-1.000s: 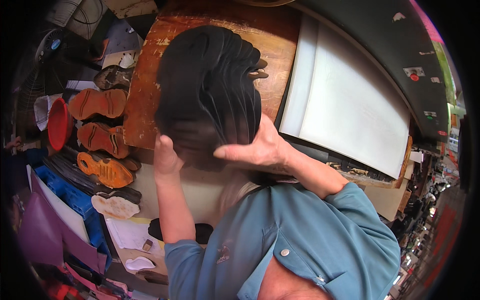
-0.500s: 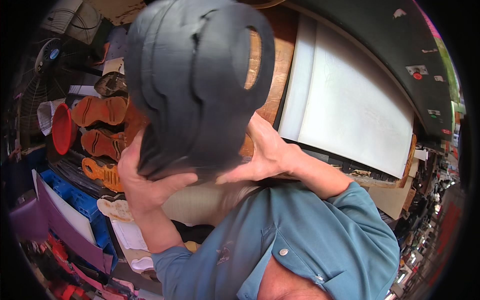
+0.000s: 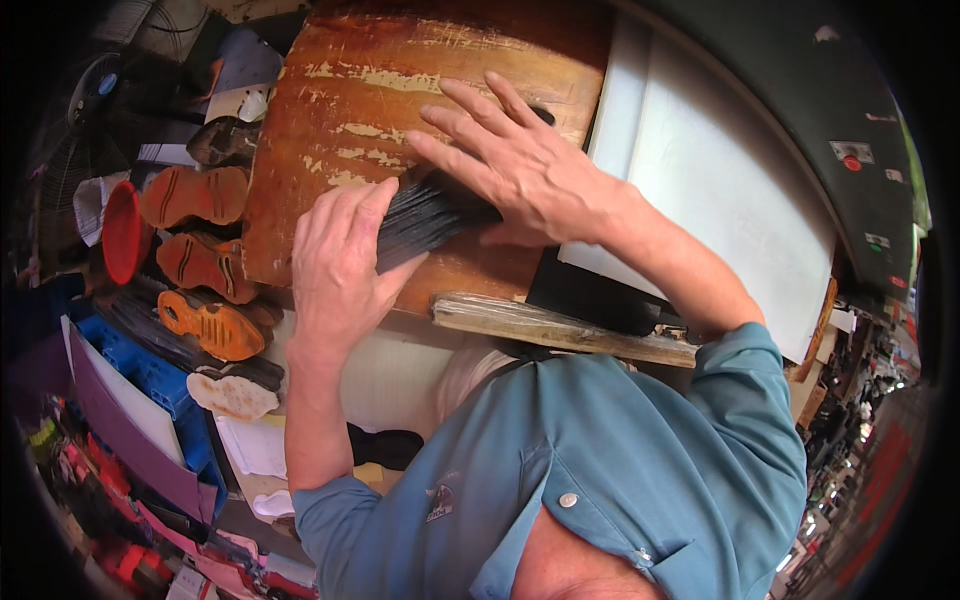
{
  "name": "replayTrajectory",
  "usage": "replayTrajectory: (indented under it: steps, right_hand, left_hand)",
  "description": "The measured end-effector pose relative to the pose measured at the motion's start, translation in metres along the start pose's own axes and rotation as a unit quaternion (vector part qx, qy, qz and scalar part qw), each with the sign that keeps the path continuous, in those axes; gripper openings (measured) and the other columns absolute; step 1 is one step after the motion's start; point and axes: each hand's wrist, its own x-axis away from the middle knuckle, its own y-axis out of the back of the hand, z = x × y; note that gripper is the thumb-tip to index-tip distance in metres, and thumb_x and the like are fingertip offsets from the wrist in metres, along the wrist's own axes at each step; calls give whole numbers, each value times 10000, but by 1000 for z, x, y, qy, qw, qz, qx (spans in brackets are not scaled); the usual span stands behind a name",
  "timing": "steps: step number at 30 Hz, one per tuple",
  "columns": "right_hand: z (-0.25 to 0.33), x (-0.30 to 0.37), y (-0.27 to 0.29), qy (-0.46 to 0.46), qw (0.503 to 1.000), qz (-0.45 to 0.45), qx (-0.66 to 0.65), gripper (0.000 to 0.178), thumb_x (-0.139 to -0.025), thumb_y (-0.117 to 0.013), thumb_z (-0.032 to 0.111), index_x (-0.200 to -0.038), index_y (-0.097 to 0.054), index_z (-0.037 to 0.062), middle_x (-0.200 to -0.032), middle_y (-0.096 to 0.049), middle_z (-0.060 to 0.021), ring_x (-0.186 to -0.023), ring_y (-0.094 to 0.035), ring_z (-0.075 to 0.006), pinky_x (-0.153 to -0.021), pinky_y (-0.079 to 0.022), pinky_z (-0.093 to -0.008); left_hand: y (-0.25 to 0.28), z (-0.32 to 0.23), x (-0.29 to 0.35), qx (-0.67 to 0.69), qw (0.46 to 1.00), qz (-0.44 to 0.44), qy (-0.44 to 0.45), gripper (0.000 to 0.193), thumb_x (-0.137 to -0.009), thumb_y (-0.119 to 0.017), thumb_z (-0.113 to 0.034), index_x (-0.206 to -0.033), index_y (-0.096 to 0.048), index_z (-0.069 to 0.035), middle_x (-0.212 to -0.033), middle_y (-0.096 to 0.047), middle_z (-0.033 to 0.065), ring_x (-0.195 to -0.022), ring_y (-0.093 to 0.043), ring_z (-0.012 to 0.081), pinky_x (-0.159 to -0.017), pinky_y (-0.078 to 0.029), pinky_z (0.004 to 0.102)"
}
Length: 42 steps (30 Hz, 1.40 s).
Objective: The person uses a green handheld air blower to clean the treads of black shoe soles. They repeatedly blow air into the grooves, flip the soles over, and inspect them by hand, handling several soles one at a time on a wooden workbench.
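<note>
Seemingly the black stack [image 3: 425,222] is gathered but not yet released: your left hand [image 3: 340,245] grips it over the board [image 3: 330,120], eleven o'clock from your chest [image 3: 560,440], your right hand [image 3: 540,178] spread open at its far end.

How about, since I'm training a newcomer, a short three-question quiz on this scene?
1. What colour is the stack between the left hand and right hand: A) white, B) black, or C) orange?
2. True or false: the red bowl is to the left of the wooden board.
3. Fill in: the ____ hand has its fingers straight and spread.

Key: 1. B; 2. True; 3. right.
</note>
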Motion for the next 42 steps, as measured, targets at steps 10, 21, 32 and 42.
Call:
replayTrajectory:
  steps: [10, 21, 32, 42]
  right_hand:
    - [-7, 10, 19, -5, 999, 6, -36, 732, -716, -920, 230, -1359, -629, 35, -1055, -719, -144, -1017, -713, -360, -892, -580, -460]
    - [-53, 38, -32, -73, 962, -135, -228, 1325, -639, -993, 558, -1680, -316, 95, -1452, -612, -229, -1346, -594, -448, -1158, -491, -523]
    - [-8, 23, -15, -29, 999, -9, -34, 899, -738, -936, 388, -1438, -533, -8, -1297, -635, -188, -1259, -612, -401, -1156, -453, -547]
    - [-40, 37, -15, -43, 996, -40, -72, 1194, -675, -943, 566, -1617, -421, 51, -1454, -588, -228, -1316, -597, -432, -1152, -467, -559]
  left_hand:
    - [15, 0, 14, 68, 996, -42, 34, 700, -725, -940, -145, -1352, -643, -45, -1146, -718, 166, -1037, -692, 393, -909, -554, 487]
    - [2, 21, 21, 24, 998, -41, 30, 906, -687, -981, -276, -1456, -549, -70, -1350, -641, 162, -1278, -593, 404, -1073, -466, 526]
    - [-2, 9, 20, -5, 999, -27, 42, 853, -670, -984, -293, -1398, -591, -86, -1358, -646, 133, -1334, -579, 384, -1114, -426, 529]
    - [4, 40, 40, 55, 994, -50, 75, 955, -629, -1002, -270, -1463, -574, -87, -1448, -624, 139, -1394, -547, 407, -1184, -398, 559]
